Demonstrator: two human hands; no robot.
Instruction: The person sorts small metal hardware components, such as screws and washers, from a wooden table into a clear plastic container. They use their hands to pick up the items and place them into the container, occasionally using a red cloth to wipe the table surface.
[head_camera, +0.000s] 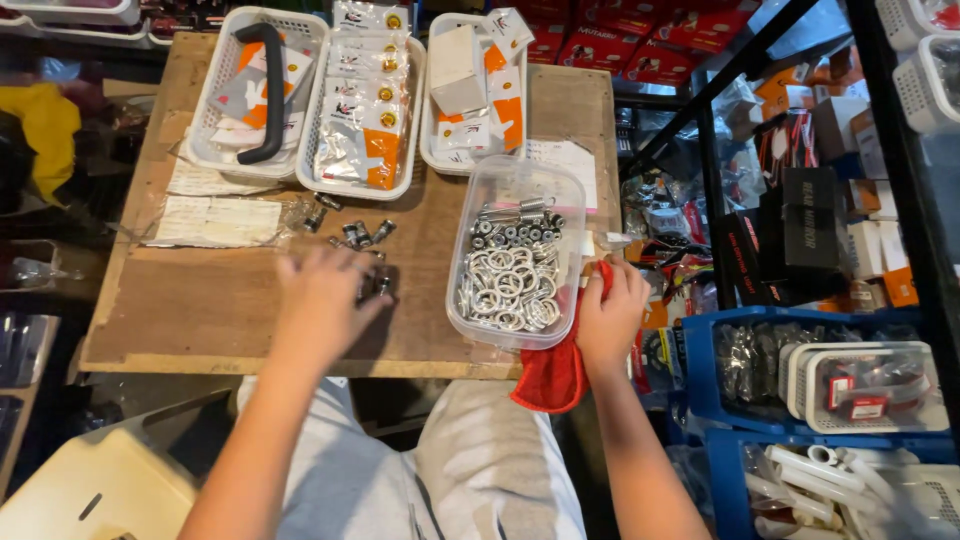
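Observation:
My left hand (322, 300) lies palm down on the wooden board (200, 310), its fingers over a small cluster of metal bolts and nuts (362, 236); whether it grips any is hidden. My right hand (608, 312) rests at the board's right edge, closed on a red cloth (552, 378) that hangs down toward my lap. Between the hands stands a clear plastic tub (520, 180) holding several silver rings, nuts and springs.
Three white baskets of packaged parts (362, 100) line the board's far edge; the left one (215, 100) holds a black curved handle. Paper slips (215, 220) lie at left. Black shelving (800, 220) and blue crates (700, 360) of parts crowd the right.

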